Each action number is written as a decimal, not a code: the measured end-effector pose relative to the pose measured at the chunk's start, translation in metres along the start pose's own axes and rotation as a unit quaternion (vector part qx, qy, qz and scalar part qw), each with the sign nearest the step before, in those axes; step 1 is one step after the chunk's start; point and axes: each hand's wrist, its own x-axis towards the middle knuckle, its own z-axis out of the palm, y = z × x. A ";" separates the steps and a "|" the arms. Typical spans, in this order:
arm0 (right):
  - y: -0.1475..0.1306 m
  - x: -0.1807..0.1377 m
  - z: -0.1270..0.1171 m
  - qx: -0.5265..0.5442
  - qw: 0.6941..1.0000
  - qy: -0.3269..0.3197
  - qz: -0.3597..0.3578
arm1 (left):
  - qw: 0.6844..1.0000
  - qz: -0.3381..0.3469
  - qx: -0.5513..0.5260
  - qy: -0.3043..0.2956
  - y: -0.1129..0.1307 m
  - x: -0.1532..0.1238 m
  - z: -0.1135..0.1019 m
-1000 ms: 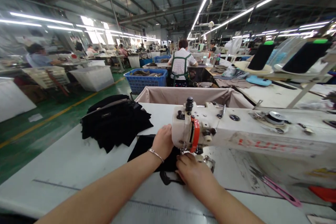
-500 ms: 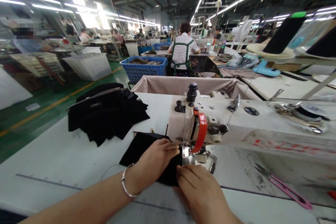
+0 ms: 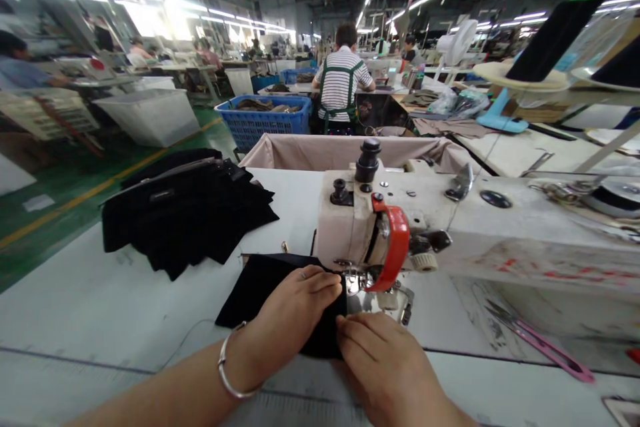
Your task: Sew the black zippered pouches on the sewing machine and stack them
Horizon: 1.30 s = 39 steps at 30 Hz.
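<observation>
A black fabric piece [image 3: 260, 283] lies flat on the sewing machine bed, its right edge beside the metal presser foot [image 3: 353, 281]. My left hand [image 3: 293, 303], with a silver bangle at the wrist, rests on top of the cloth with its fingers bunched together, pressing it down close to the foot. Nearer to me, my right hand [image 3: 383, 353] is closed at the cloth's right edge, thumb hidden beneath the fingers. Above both hands stands the white sewing machine head [image 3: 345, 227] with an orange guard [image 3: 395, 247].
A stack of black fabric pieces [image 3: 185, 213] lies at the table's left. Pink-handled scissors [image 3: 545, 343] are right of my right hand. Behind the machine is a pink cloth-lined bin [image 3: 295, 152]; farther off, a blue basket [image 3: 265, 123] and a seated person [image 3: 343, 83]. Thread cones [image 3: 553, 40] stand at right.
The camera view has shifted slightly, so the background and stack sit a little farther left. Both hands stay on the black fabric beside the presser foot, with hardly any movement.
</observation>
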 end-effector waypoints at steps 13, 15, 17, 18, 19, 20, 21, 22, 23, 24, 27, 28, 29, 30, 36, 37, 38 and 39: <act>-0.001 0.007 -0.027 0.039 0.996 -0.072 0.036 | 0.997 0.042 0.064 0.031 -0.006 -0.005 0.000; 0.007 0.007 -0.053 0.056 0.986 -0.145 0.053 | 0.998 0.043 0.046 0.025 -0.001 -0.013 -0.007; 0.019 0.005 -0.073 0.051 0.977 -0.183 0.099 | 0.999 0.037 0.006 0.008 0.004 -0.023 -0.014; 0.025 0.003 -0.076 0.049 0.972 -0.197 0.122 | 0.999 0.039 -0.006 0.000 0.007 -0.027 -0.016; 0.032 0.001 -0.076 0.048 0.967 -0.204 0.146 | 0.999 0.042 -0.010 -0.006 0.010 -0.031 -0.017; 0.038 -0.001 -0.071 0.045 0.965 -0.199 0.165 | 0.999 0.044 -0.005 -0.007 0.012 -0.035 -0.018; 0.043 -0.002 -0.063 0.037 0.965 -0.185 0.183 | 0.999 0.044 0.004 -0.004 0.013 -0.037 -0.017; 0.047 -0.002 -0.052 0.022 0.967 -0.158 0.198 | 0.999 0.045 0.011 0.001 0.014 -0.038 -0.015; 0.050 -0.002 -0.042 0.002 0.970 -0.127 0.209 | 0.999 0.045 0.014 0.006 0.015 -0.039 -0.013; 0.051 -0.001 -0.033 -0.014 0.971 -0.102 0.215 | 0.999 0.044 0.011 0.010 0.015 -0.038 -0.011; 0.044 0.000 -0.019 -0.028 0.977 -0.067 0.198 | 1.000 0.022 -0.015 0.013 0.016 -0.034 -0.008; 0.039 0.000 -0.020 -0.015 0.983 -0.068 0.172 | 1.000 0.011 -0.021 0.013 0.015 -0.032 -0.008; 0.034 0.000 -0.022 0.006 0.988 -0.072 0.134 | 1.000 0.002 -0.024 0.016 0.015 -0.030 -0.008; 0.029 0.000 -0.026 0.033 0.992 -0.080 0.092 | 0.999 -0.005 -0.028 0.023 0.014 -0.028 -0.009; 0.009 0.006 -0.036 0.107 0.986 -0.126 -0.010 | 0.998 0.053 0.043 0.016 0.010 -0.021 -0.001; 0.008 0.007 -0.035 0.105 0.986 -0.130 -0.006 | 0.995 0.075 0.072 0.002 0.010 -0.022 0.003; 0.007 0.007 -0.034 0.103 0.986 -0.131 -0.005 | 0.992 0.087 0.095 -0.009 0.010 -0.023 0.007; 0.007 0.006 -0.033 0.099 0.987 -0.127 -0.005 | 0.989 0.092 0.111 -0.016 0.010 -0.024 0.010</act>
